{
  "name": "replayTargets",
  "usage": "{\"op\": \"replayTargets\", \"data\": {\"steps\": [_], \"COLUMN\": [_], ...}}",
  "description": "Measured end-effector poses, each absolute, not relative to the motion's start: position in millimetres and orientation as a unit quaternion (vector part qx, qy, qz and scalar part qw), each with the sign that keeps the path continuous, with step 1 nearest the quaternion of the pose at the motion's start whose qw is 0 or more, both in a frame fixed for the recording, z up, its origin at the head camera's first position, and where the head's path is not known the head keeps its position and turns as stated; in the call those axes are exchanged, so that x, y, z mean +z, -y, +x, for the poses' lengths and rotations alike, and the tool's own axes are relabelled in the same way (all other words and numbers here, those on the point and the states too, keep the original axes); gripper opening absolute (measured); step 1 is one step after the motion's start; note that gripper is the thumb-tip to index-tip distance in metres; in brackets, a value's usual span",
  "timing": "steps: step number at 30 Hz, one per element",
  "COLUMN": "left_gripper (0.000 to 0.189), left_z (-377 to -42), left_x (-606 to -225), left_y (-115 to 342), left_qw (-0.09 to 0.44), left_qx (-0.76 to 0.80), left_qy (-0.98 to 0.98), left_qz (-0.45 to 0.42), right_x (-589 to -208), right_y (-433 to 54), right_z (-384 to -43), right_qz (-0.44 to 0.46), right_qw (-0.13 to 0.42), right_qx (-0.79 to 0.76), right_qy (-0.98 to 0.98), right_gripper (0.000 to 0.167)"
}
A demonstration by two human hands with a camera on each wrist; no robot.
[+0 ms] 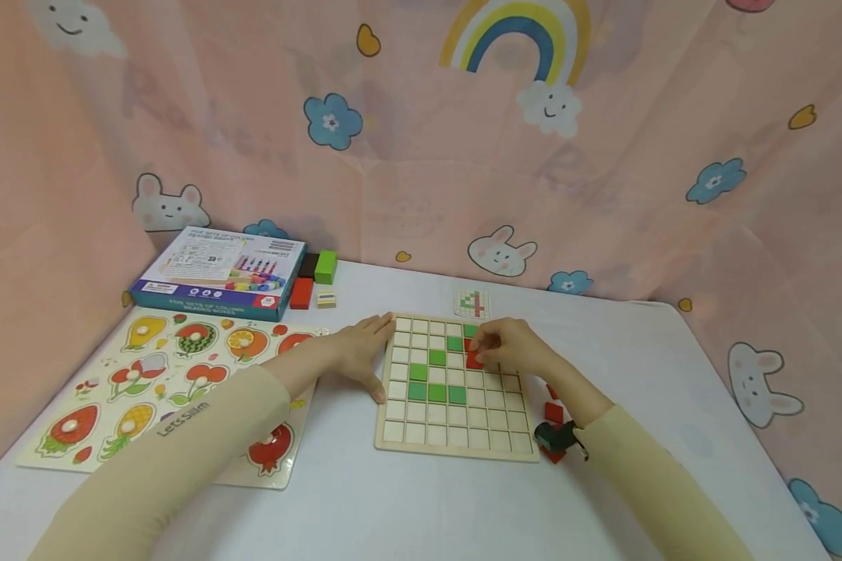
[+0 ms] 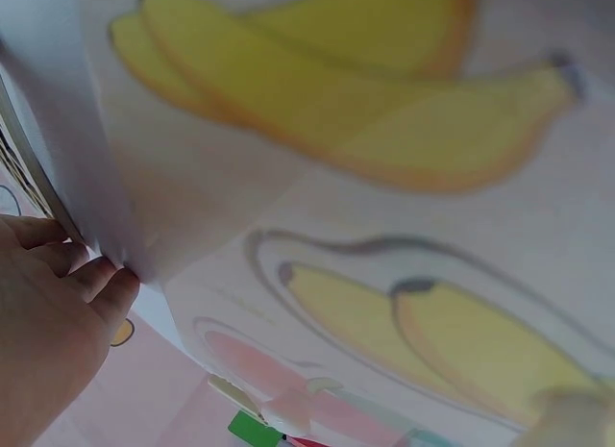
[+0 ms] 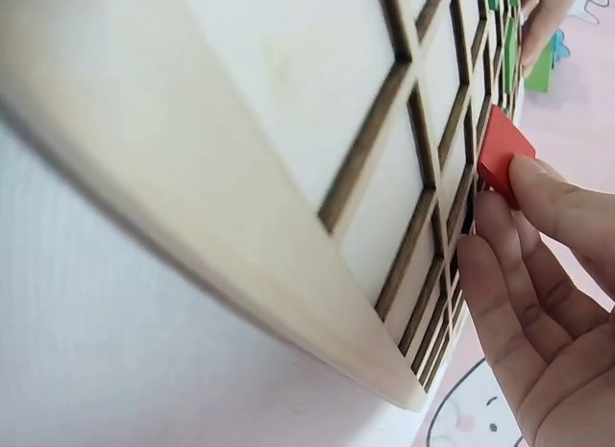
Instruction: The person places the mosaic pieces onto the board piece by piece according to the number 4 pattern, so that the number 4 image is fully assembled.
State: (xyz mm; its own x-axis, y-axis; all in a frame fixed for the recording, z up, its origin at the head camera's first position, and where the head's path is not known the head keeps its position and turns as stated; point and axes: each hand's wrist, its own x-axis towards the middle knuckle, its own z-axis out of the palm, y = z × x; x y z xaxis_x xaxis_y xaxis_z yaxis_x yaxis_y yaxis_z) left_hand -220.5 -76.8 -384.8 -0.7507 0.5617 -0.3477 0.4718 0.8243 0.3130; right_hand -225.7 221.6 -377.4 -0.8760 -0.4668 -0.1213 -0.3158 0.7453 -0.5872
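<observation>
Pinched between thumb and fingertips, a small red square tile (image 3: 504, 157) is in the grasp of our right hand (image 1: 515, 347). We see it tilted over the pale wooden grid board (image 1: 381, 428), about the fifth column from the left and towards the far side; whether its edge touches the board we cannot tell. Our left hand (image 1: 356, 352) grasps nothing: its fingers are spread, and it rests against the board's left edge.

In the cells we count seven green square tiles (image 1: 437, 358), running in a diagonal down from the far edge to the second column, then along a short row towards the right. Just beyond the board lies a small square card (image 1: 472, 304) printed with a green and red pattern. Near the board's right edge we have more loose red tiles (image 1: 553, 412), partly hidden behind the black wrist camera (image 1: 556, 437).

To our left, on the white tabletop (image 1: 337, 499), is a flat cream puzzle board (image 1: 214, 333) with coloured fruit pieces. Behind it we see a blue and white cardboard box (image 1: 217, 269), with a bright green rectangular block (image 1: 326, 266) and a red one (image 1: 302, 294) beside it.
</observation>
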Motion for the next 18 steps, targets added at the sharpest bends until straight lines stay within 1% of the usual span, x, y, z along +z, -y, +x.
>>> {"op": "replayTargets", "data": {"steps": [6, 12, 15, 18], "left_gripper": [0.134, 0.134, 0.134, 0.133], "left_z": [-221.0, -221.0, -221.1, -221.1], "left_x": [-385.3, -385.5, -385.3, -384.8], "left_y": [76.8, 76.6, 76.7, 76.9], "left_qw": [0.219, 0.219, 0.222, 0.221], "left_qx": [0.098, 0.1, 0.098, 0.1], "left_qy": [-0.931, -0.93, -0.93, -0.93], "left_qz": [0.277, 0.276, 0.276, 0.278], "right_x": [-378.7, -377.7, -375.0, -372.3], "right_y": [-218.9, -220.1, -228.5, -246.3], "right_z": [-224.7, -222.8, -221.7, -222.3], "right_qz": [-0.208, -0.214, -0.21, -0.201], "right_qw": [0.119, 0.121, 0.13, 0.15], "right_qx": [-0.276, -0.26, -0.261, -0.264], "right_qy": [-0.931, -0.934, -0.933, -0.931], "right_gripper": [0.007, 0.008, 0.008, 0.007]}}
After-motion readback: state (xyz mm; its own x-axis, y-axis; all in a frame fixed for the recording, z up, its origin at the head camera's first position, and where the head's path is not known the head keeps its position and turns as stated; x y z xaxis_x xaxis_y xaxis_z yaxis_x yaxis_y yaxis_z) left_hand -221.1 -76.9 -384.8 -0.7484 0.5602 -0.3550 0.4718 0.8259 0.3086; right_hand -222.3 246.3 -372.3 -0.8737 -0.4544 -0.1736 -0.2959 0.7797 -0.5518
